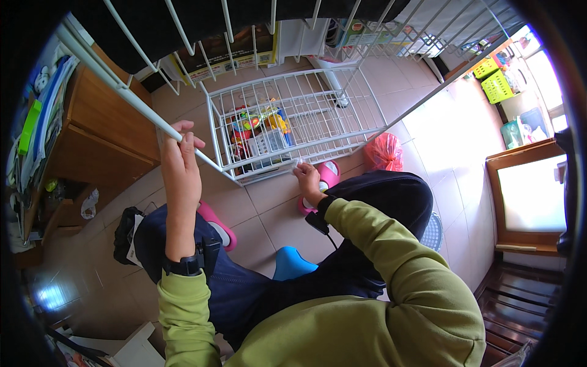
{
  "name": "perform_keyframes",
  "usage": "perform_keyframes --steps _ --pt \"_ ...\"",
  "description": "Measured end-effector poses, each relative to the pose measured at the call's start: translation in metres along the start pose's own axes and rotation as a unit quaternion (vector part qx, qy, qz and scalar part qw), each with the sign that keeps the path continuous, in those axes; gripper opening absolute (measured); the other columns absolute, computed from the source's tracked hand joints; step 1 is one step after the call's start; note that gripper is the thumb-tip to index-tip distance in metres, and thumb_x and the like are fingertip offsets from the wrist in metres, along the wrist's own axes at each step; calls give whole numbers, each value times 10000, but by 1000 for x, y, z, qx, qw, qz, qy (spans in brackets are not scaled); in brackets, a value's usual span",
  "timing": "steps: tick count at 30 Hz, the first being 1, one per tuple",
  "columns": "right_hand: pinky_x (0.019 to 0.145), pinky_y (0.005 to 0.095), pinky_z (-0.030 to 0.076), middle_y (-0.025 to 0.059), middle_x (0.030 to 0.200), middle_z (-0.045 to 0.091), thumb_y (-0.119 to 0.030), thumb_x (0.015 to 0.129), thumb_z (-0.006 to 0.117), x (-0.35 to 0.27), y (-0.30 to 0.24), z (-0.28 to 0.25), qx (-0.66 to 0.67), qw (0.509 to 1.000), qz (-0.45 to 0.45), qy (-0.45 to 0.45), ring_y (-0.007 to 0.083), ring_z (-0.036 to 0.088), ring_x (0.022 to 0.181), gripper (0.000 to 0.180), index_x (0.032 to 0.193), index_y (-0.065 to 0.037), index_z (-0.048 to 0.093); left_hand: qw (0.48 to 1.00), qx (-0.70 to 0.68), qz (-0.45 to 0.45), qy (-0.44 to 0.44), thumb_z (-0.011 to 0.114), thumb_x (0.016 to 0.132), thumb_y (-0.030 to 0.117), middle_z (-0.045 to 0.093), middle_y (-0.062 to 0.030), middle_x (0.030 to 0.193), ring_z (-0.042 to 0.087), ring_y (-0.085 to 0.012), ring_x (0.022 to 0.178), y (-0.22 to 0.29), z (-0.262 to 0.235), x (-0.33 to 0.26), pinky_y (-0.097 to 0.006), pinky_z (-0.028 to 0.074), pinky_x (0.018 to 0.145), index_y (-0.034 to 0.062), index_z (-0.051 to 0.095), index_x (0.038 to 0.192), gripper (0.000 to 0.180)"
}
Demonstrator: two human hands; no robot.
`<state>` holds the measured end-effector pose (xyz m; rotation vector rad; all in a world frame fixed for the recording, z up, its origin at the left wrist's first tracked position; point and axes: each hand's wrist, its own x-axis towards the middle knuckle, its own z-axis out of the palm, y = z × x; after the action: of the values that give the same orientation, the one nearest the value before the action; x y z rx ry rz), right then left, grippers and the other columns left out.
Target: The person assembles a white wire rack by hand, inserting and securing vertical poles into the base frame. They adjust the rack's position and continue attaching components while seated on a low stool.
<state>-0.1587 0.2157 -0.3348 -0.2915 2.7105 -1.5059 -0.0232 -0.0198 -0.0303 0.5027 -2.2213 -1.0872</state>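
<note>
A white wire rack (306, 145) stands on the tiled floor in front of me, its long posts leaning toward the upper rim of the view. My left hand (181, 166) is closed around the rack's left front post, fingertips curling past it. Low at the front rail, my right hand (310, 182) pinches a small crumpled white piece (298, 165), perhaps tissue or a wipe; its exact kind is unclear. That piece is at or against the bottom rail. Inside the lower basket, at its left, lie colourful toys (257, 122) and a grey perforated plastic basket (268, 147).
A red plastic bag (384, 153) sits by the rack's right front corner. My pink slippers (217, 225) are on the floor, with a blue plastic seat (292, 263) between my legs. Wooden drawers (104, 140) stand left; a wooden-framed glass panel (531, 194) stands right.
</note>
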Motion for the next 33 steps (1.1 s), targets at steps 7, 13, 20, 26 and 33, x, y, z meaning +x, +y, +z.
perform_keyframes --steps 7,13,20,26,33 --pt "755 398 531 167 848 709 -233 732 690 40 59 -7 -96 974 201 -35 306 688 825 268 909 -35 730 1000 -2 1 18 398 1031 198 593 -57 831 592 -137 796 6 1 1 -280 461 735 57 528 1141 221" --pt "734 321 559 50 1025 712 -242 765 698 112 142 -7 -593 765 42 -248 201 692 936 229 968 -145 740 997 -22 34 59 436 1010 130 560 -74 816 591 -140 743 0 8 0 -272 469 694 8 540 1075 173" --pt "692 318 553 88 946 682 -204 827 627 114 171 -6 -212 869 240 -378 207 673 856 123 895 -116 680 998 15 38 43 396 1027 162 540 -47 765 548 -120 741 -9 8 -1 -266 455 731 9 519 1116 215" --pt "790 477 522 178 1089 552 -61 913 434 66 115 57 349 770 485 -224 348 583 976 228 1121 12 492 998 2 26 49 398 1026 160 544 -51 775 552 -119 741 -8 9 0 -256 457 712 18 520 1118 209" --pt "794 532 491 126 1011 483 -53 932 415 59 96 82 415 739 522 -97 312 493 908 116 1013 -27 495 997 35 48 53 409 1024 157 555 -56 783 562 -123 741 -5 7 0 -260 459 694 19 539 1104 205"
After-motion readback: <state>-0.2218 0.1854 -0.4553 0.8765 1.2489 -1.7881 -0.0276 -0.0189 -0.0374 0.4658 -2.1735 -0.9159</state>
